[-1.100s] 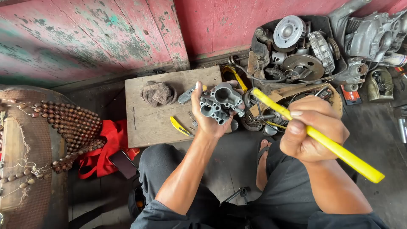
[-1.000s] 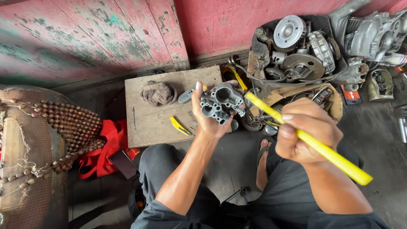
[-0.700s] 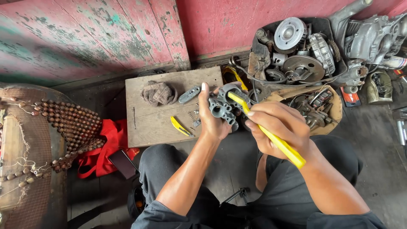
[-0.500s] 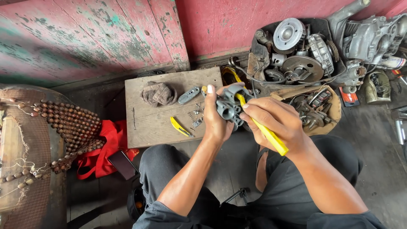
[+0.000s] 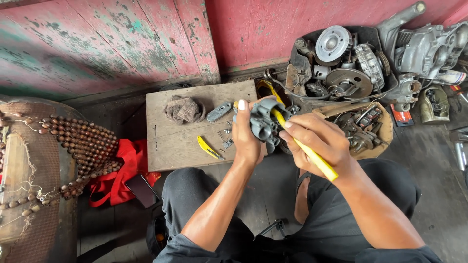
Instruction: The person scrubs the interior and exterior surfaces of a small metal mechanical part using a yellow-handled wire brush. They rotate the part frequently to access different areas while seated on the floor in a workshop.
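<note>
Moved: yellow-handled tool drawn in from well out to the right, tip now buried in the grey metal part; both hands closed up together.
Landmark: wooden board on the floor, serving as the counter.
Nearest, right hand: just off the board's right edge, fingers wrapped narrow round the yellow handle, thumb side up.
Left hand: at the board's right edge, fingers curled tight about the grey metal part, held above the lap, clear of the board.
Handling, judged: cast metal, so stiff and fairly heavy for its size; lumpy body with ports and bosses gives good purchase; likely oily, so apt to slip; best gripped round the main body, away from thin fittings.
On the board: yellow-handled cutter near the front, small loose bits beside it, grey key-like piece and crumpled rag further back.
Beyond the board's right end: tub of engine parts.
Left of the board: red cloth, beaded seat cover.
</note>
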